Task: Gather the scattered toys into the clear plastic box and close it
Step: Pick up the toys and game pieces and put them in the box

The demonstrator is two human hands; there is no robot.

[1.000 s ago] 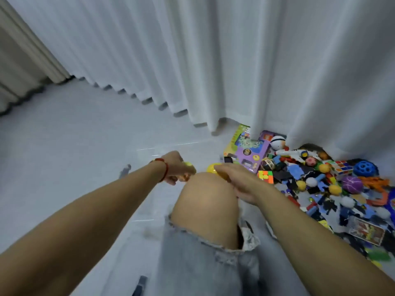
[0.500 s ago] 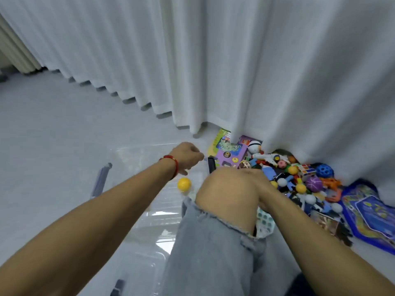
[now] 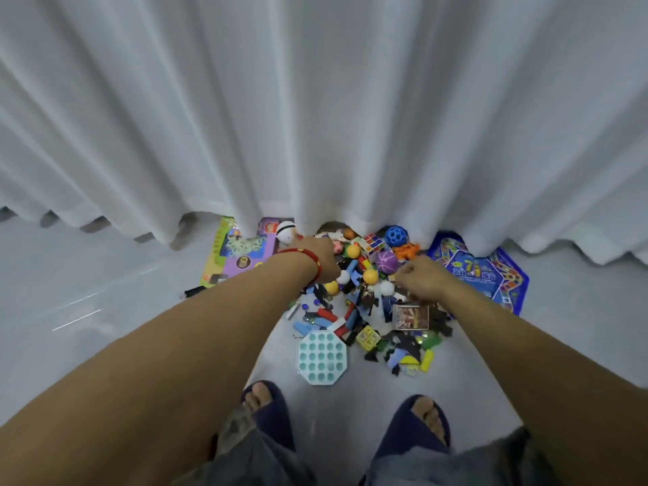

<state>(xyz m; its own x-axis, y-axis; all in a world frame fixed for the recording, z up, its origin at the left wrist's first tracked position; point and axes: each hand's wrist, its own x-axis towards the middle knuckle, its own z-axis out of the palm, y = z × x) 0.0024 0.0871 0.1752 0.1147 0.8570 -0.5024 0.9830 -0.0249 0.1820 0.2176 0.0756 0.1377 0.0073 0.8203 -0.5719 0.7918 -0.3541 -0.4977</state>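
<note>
Nearest, two feet in dark open-toe slippers [image 3: 270, 412] stand on the pale glossy floor [image 3: 87, 310], frayed denim hems below them. Just beyond the toes lies a teal octagonal pop-it pad [image 3: 322, 356], soft-looking with rows of round dimples, at the near edge of the toy pile [image 3: 368, 310]. The pile is dense: small blocks, flat dark puzzle bits, a yellow cube, a small picture card [image 3: 410, 317], all overlapping, no bare floor between them. Bare floor is open left of the pile and to the near right. Both forearms reach over the pile. Left hand [image 3: 322, 259], red string bracelet at the wrist, is down among the balls with fingers curled; what it holds is hidden, cannot tell the grip. Right hand [image 3: 419, 278] hovers mid-pile, fingers curled in, nothing visibly held, contents unclear. Between the hands sit smooth yellow and white balls and a purple textured ball [image 3: 386, 261]. Farther: a twisty colour cube [image 3: 373, 243], a blue holed ball [image 3: 396, 236], an orange toy. Far left a purple-green flat box [image 3: 242, 250]; far right a blue star-shaped game board [image 3: 484, 271], both partly under the white pleated curtain [image 3: 315, 117] that closes off the far side. The clear plastic box is not in view.
</note>
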